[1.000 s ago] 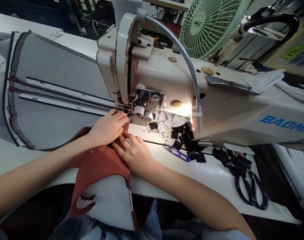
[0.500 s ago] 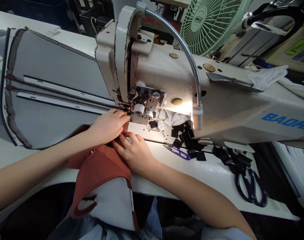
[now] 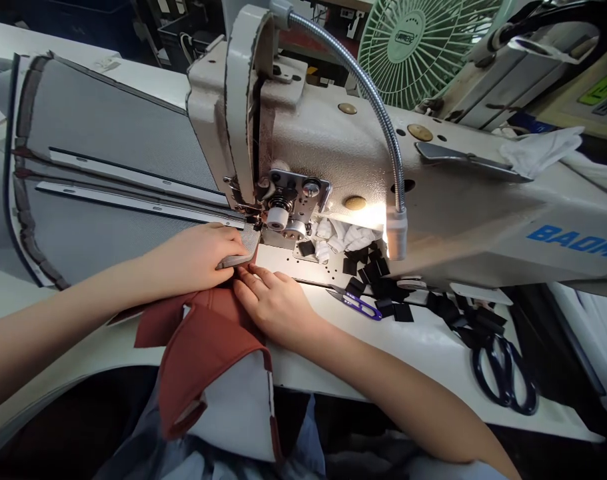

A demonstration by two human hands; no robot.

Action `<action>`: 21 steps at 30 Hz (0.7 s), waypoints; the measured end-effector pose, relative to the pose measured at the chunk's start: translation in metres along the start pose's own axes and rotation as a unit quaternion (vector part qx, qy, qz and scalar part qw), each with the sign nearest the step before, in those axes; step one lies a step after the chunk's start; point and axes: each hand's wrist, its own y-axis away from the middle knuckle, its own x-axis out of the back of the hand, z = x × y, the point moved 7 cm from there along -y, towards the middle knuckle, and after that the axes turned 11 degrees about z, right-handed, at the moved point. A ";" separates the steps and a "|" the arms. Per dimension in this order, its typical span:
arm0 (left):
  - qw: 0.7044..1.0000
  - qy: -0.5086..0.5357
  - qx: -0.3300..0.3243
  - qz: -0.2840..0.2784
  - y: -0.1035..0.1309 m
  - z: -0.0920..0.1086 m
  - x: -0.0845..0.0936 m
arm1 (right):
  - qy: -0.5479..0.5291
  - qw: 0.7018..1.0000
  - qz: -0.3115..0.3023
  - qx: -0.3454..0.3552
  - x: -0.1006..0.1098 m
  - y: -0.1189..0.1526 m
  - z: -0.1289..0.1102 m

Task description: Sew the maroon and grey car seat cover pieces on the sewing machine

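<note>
My left hand [image 3: 203, 257] is closed on a grey, padded-looking edge of the sewn cover, just left of the presser foot. Beside it my right hand [image 3: 276, 303] presses on the reddish-brown part of the cover [image 3: 216, 333], fingers bent and fingertips near the left hand's. The grey backing of the cover [image 3: 118, 120] spreads left of the machine, with white strips along its middle. Its reddish-brown end hangs over the table edge toward my lap, showing a pale lining. The sewing machine [image 3: 323, 140] stands over the work; its needle area is partly hidden.
Purple thread snips [image 3: 358, 303] lie right of my right hand, near small black fabric pieces [image 3: 376, 273] and crumpled white bits [image 3: 346, 237]. Black-handled scissors [image 3: 506, 377] rest farther right. A lit gooseneck lamp [image 3: 396, 230] hangs close by; a green fan [image 3: 408, 40] stands behind.
My left hand has drawn back left and down from the presser foot, folding the grey edge up over the reddish-brown material. My right hand has shifted slightly right; the hanging end has swung slightly right.
</note>
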 end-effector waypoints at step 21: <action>0.996 -0.078 -0.017 -0.041 -0.041 -0.022 0.000 | 0.031 0.995 -0.071 -0.058 -0.024 -0.028 0.042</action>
